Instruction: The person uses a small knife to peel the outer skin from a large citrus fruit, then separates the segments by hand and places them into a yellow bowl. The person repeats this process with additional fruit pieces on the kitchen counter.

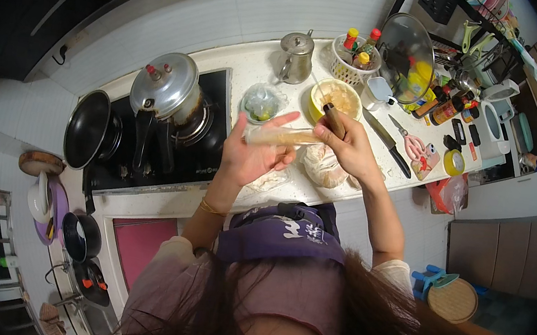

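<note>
My right hand [349, 149] is closed around a dark brown wooden handle [331, 116], whose end sticks up past the fingers. From the same hand a pale, elongated thing [280, 136] reaches left, smeared by motion; whether it belongs to the handle cannot be told. It crosses in front of my left hand [243, 155], palm up with fingers spread. Just beyond lies a yellow bowl [317, 115] of light brown paste with a thin utensil in it. Under my right hand rests a pale lump in clear plastic [323, 166]. A plastic-wrapped bowl of something green [262, 103] stands beyond my left hand.
A kitchen knife [387, 140] and pink-handled scissors [410, 142] lie right of the bowl. At left, a pressure cooker [167, 83] and black pan [87, 127] stand on the black stove [214, 95]. Behind are a metal pot [296, 58], bottle basket [343, 67] and glass lid [405, 57].
</note>
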{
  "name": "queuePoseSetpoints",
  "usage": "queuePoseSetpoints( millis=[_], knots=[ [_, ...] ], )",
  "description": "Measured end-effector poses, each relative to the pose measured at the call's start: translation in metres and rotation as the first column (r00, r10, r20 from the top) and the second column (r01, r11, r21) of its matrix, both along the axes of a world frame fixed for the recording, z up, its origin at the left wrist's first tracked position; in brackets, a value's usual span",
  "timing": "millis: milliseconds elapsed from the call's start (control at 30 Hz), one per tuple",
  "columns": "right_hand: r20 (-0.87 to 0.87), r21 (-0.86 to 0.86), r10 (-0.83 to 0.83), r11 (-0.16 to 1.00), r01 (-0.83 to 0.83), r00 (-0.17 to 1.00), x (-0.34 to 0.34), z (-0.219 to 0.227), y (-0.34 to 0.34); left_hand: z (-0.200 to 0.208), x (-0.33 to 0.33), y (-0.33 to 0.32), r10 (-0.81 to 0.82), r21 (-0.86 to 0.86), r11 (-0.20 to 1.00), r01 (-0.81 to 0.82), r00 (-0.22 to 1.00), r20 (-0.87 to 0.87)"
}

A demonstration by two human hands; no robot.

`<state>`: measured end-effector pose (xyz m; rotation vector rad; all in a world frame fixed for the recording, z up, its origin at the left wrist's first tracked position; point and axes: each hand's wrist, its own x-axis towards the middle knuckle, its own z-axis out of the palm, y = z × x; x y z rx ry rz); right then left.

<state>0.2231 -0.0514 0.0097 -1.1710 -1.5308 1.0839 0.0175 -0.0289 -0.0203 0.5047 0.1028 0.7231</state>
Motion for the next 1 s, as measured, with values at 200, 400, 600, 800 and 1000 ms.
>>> queuePoseSetpoints(
  millis=[200,400,600,800,1000],
  knots=[
    [-0.256,-0.193,-0.162,0.975,0.114,0.953,-0.016,-0.004,-0.014,-0.025,0.004,-0.002,0.399,0.402,0.876,-0.268,0.871,-0.287],
    [-0.226,-0.114,-0.095,0.991,0.071,0.969,-0.028,-0.008,-0.029,-0.021,0.022,-0.003,0.653,0.301,0.751,-0.588,0.729,-0.205],
    [-0.096,-0.057,-0.185,0.982,0.181,0.978,-0.027,-0.008,-0.06,-0.015,0.02,0.004,0.654,0.24,0.754,-0.611,0.734,-0.182],
    [0.114,0.226,-0.255,0.948,0.225,0.96,-0.034,-0.008,-0.076,-0.029,0.017,0.014,0.764,0.225,0.645,-0.73,0.609,-0.215],
    [0.178,0.209,-0.23,0.959,0.191,0.957,-0.038,-0.008,-0.076,-0.027,0.01,0.011,0.711,0.286,0.697,-0.657,0.684,-0.162]
  ],
)
